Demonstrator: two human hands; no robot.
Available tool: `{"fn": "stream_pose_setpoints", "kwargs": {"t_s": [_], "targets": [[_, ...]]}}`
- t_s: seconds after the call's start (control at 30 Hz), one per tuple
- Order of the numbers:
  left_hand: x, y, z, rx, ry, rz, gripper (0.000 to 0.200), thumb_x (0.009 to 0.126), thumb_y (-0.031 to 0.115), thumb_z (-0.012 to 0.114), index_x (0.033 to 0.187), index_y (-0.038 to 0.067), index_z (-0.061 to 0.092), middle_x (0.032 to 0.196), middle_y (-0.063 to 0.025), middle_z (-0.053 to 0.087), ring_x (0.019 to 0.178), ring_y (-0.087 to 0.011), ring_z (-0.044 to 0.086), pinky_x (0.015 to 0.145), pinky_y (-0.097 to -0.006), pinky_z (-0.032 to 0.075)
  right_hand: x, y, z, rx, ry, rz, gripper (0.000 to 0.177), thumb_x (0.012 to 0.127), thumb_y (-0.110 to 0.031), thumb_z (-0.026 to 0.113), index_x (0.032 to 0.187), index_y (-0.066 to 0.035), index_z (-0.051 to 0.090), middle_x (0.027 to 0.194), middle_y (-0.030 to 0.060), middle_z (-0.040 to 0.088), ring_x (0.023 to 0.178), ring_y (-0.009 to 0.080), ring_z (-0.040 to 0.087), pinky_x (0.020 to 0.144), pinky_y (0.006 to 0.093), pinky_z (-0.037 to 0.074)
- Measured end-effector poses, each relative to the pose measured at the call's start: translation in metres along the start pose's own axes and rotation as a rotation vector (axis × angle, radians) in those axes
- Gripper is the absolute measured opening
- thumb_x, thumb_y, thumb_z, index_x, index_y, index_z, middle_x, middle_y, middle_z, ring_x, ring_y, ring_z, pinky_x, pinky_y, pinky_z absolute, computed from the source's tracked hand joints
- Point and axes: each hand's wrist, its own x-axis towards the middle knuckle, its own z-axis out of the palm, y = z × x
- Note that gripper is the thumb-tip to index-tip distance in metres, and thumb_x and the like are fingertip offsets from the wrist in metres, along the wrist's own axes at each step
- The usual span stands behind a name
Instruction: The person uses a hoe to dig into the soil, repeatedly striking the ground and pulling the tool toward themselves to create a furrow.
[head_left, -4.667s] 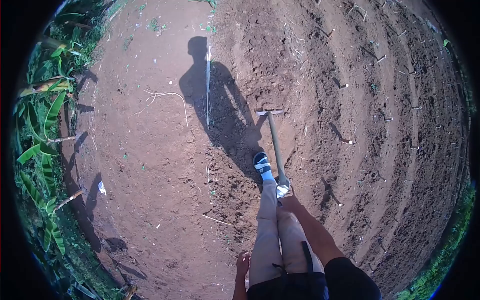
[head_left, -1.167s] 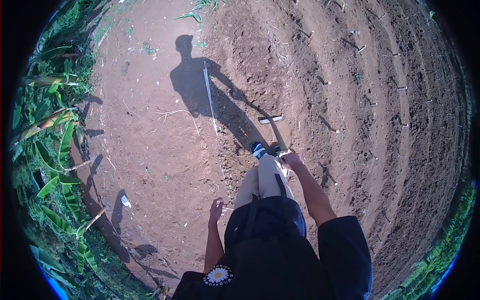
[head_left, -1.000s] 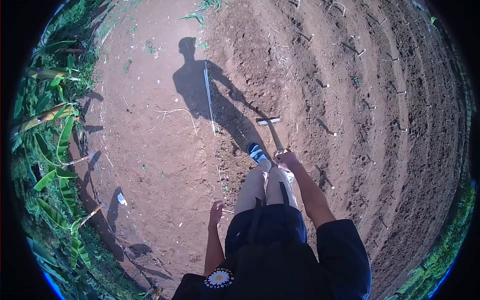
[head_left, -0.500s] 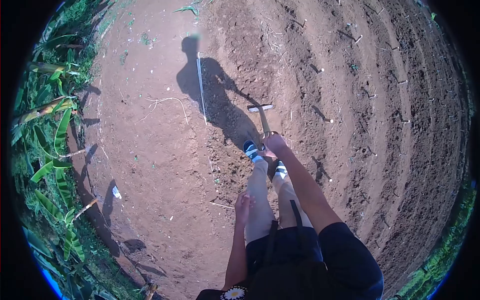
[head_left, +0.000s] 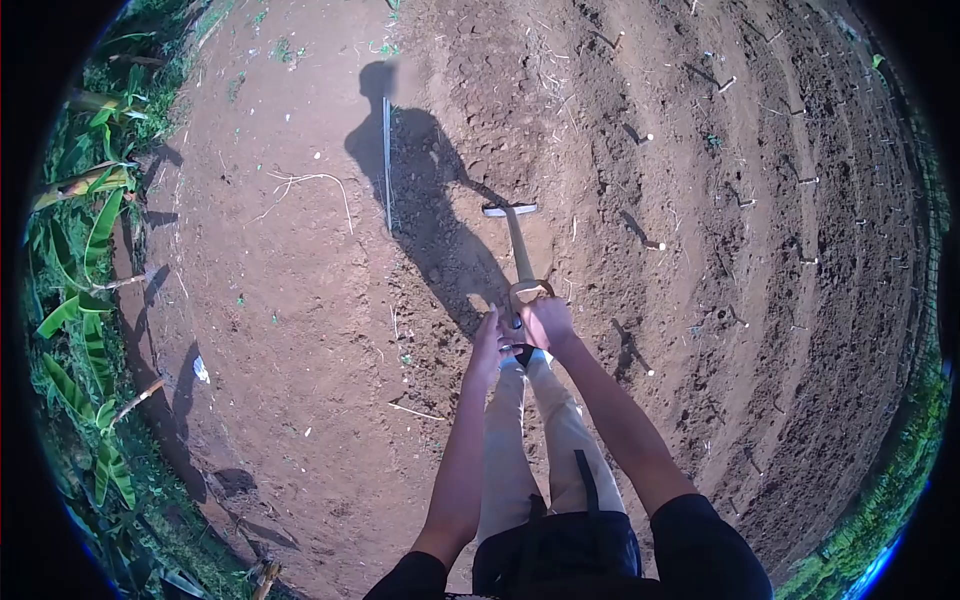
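Note:
A spade (head_left: 519,250) with a wooden shaft and a D-shaped grip stands in the brown soil ahead of my feet, its blade (head_left: 509,209) at ground level. My right hand (head_left: 547,322) is closed on the grip at the top of the shaft. My left hand (head_left: 488,340) reaches up beside it, touching the shaft or grip just left of the right hand. Both arms stretch forward over my legs in beige trousers (head_left: 540,440). My shadow (head_left: 425,200) falls across the ground toward the top left.
Tilled furrows (head_left: 760,220) with several short cut stakes (head_left: 648,243) fill the right side. A long pale stick (head_left: 387,165) lies on the packed dirt path (head_left: 280,320). Banana-like leaves (head_left: 85,250) line the left edge.
My left hand rose from beside my thigh up to the spade's grip, joining the right hand. The view shifted slightly, and the spade stays planted ahead of my feet.

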Motion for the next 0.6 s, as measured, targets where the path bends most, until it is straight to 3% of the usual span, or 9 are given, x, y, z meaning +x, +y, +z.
{"fn": "stream_pose_setpoints", "kwargs": {"t_s": [0.1,0.17,0.2,0.3,0.37,0.43,0.5,0.57,0.6], "targets": [[0.022,-0.004,-0.004,0.067,-0.008,-0.092,0.057,0.083,0.054,0.043,0.114,0.006,0.045,0.081,-0.0057,0.051,0.075,-0.0135,0.049,0.064,-0.0307,0.044,-0.02,-0.008,0.037,0.053,0.014,-0.028,0.013,0.066,-0.022,0.054,0.065,-0.01,0.06,0.06,0.0118,0.059,0.057,0.0243,0.061,0.051,0.0346,0.047],[0.032,-0.038,-0.006,0.568,0.03,0.309,0.059,0.084,0.053,0.043,0.114,0.003,0.045,0.081,-0.0056,0.051,0.073,-0.0147,0.049,0.064,-0.0295,0.043,-0.033,-0.005,0.078,0.116,0.087,-0.09,0.015,0.065,-0.024,0.056,0.063,-0.009,0.057,0.058,0.0122,0.058,0.055,0.0254,0.06,0.052,0.0352,0.047],[0.035,-0.049,-0.012,0.603,0.04,0.079,0.054,0.086,0.048,0.042,0.115,0.002,0.044,0.084,-0.0094,0.054,0.077,-0.0187,0.052,0.07,-0.0296,0.042,-0.039,-0.007,0.089,0.204,0.107,-0.062,0.016,0.064,-0.024,0.057,0.063,-0.009,0.056,0.059,0.0123,0.057,0.054,0.0258,0.06,0.051,0.0359,0.047],[0.042,-0.096,-0.032,0.605,0.147,0.253,0.046,0.089,0.042,0.039,0.115,0.004,0.044,0.089,-0.0133,0.056,0.084,-0.023,0.054,0.075,-0.0325,0.04,-0.051,-0.022,0.105,0.311,0.148,-0.02,0.019,0.062,-0.025,0.06,0.065,-0.008,0.055,0.06,0.0125,0.057,0.053,0.0264,0.058,0.051,0.0371,0.046],[0.052,-0.123,-0.05,0.658,0.179,0.163,0.043,0.09,0.039,0.035,0.115,0.006,0.043,0.094,-0.0178,0.056,0.087,-0.0275,0.055,0.077,-0.0354,0.04,-0.058,-0.031,0.12,0.326,0.165,-0.004,0.021,0.061,-0.026,0.062,0.067,-0.007,0.054,0.061,0.0127,0.057,0.053,0.0266,0.058,0.05,0.0377,0.046],[0.044,-0.131,-0.056,0.735,0.165,0.132,0.047,0.089,0.042,0.03,0.121,0.008,0.039,0.105,-0.0242,0.054,0.098,-0.0405,0.051,0.083,-0.0419,0.04,-0.066,-0.038,0.141,0.263,0.14,0.038,0.024,0.06,-0.026,0.063,0.07,-0.007,0.054,0.061,0.0118,0.057,0.057,0.0259,0.058,0.054,0.0367,0.047],[0.042,-0.145,-0.065,0.74,0.172,0.12,0.044,0.089,0.039,0.03,0.121,0.011,0.039,0.102,-0.0246,0.055,0.097,-0.041,0.052,0.082,-0.0433,0.04,-0.074,-0.042,0.163,0.217,0.151,0.036,0.029,0.06,-0.029,0.065,0.074,-0.006,0.054,0.063,0.0106,0.058,0.062,0.0254,0.059,0.06,0.0354,0.047],[0.047,-0.16,-0.077,0.825,0.212,0.07,0.042,0.089,0.038,0.031,0.121,0.013,0.04,0.1,-0.0246,0.056,0.095,-0.0418,0.053,0.08,-0.0441,0.042,-0.079,-0.043,0.192,0.209,0.608,-0.131,0.027,0.06,-0.029,0.065,0.076,-0.009,0.056,0.061,0.0089,0.058,0.055,0.0252,0.059,0.054,0.036,0.047],[0.044,-0.161,-0.078,0.808,0.202,0.077,0.041,0.089,0.037,0.034,0.121,0.012,0.04,0.098,-0.0248,0.057,0.093,-0.0418,0.054,0.079,-0.0436,0.043,-0.08,-0.047,0.197,0.249,0.112,0.022,0.032,0.061,-0.034,0.066,0.079,-0.009,0.057,0.066,0.0086,0.06,0.065,0.0233,0.061,0.061,0.0347,0.046]]}}
